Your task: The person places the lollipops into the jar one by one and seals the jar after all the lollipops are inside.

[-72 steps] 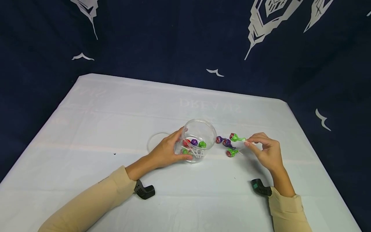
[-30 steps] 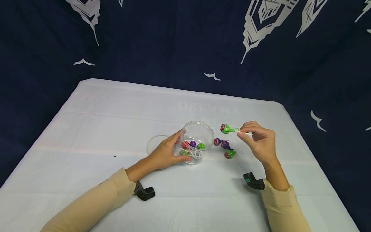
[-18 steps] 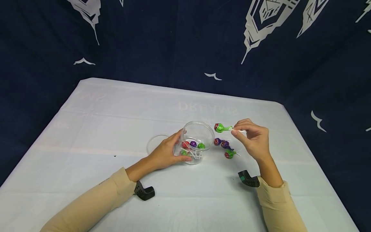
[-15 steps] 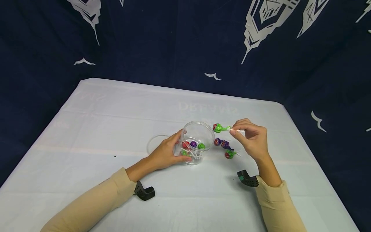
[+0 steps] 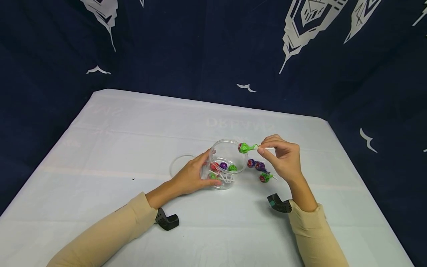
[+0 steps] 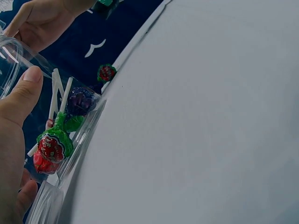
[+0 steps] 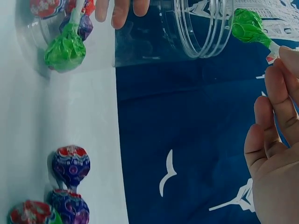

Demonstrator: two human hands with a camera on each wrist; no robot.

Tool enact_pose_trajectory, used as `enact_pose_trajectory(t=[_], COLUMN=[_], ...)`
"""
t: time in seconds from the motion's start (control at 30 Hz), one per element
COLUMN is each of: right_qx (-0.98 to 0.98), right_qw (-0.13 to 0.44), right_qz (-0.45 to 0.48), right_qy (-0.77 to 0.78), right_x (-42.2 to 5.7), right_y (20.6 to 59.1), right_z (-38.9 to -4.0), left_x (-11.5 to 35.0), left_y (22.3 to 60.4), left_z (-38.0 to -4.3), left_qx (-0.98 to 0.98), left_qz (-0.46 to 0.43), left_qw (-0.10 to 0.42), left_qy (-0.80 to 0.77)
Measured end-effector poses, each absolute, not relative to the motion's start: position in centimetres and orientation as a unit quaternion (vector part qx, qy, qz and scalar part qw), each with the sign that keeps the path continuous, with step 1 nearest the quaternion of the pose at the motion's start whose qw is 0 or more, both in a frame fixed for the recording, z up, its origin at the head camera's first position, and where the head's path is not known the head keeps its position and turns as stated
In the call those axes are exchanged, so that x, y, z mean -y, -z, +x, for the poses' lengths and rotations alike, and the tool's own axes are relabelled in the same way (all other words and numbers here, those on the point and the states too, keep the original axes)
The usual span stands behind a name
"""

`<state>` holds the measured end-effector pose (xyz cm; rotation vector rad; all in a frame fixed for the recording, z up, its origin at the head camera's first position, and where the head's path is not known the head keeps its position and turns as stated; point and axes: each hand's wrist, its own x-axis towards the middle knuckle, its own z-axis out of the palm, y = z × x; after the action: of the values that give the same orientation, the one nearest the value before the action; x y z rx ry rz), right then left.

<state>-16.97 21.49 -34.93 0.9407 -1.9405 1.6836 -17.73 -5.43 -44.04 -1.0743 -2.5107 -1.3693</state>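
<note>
My left hand (image 5: 191,174) grips the side of a clear plastic jar (image 5: 230,155), thumb toward me, while the jar stands on the table. Several wrapped lollipops lie at its bottom, among them a purple lollipop (image 5: 223,165) and a green lollipop (image 6: 55,144), their white sticks pointing up. My right hand (image 5: 281,154) pinches another green lollipop (image 5: 244,148) by its stick. Its head points left and overlaps the jar's right rim in the head view; the right wrist view has it just beyond the jar's mouth (image 7: 205,28).
Right of the jar lie two purple lollipops (image 5: 260,166) and one green lollipop (image 5: 265,178) on the white tablecloth (image 5: 133,129). A clear round lid (image 5: 175,163) lies behind my left hand. A dark blue curtain (image 5: 186,44) hangs past the table's far edge.
My right hand has lifted the green lollipop from beside the others and carried it left to the jar's rim. My left hand has kept its grip on the jar.
</note>
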Motion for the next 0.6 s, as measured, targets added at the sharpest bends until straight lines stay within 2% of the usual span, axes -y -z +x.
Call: enact_pose_trajectory(t=[0.6], right_qx=[0.708], right_qw=[0.177], right_qz=[0.355], right_qy=[-0.585], right_x=[-19.6], right_y=[35.6], right_z=[-17.5], left_x=[5.5], left_y=[43.9], left_z=[-17.8], left_qx=[0.815], left_qz=[-0.363], left_qw=[0.053], left_qy=[0.448])
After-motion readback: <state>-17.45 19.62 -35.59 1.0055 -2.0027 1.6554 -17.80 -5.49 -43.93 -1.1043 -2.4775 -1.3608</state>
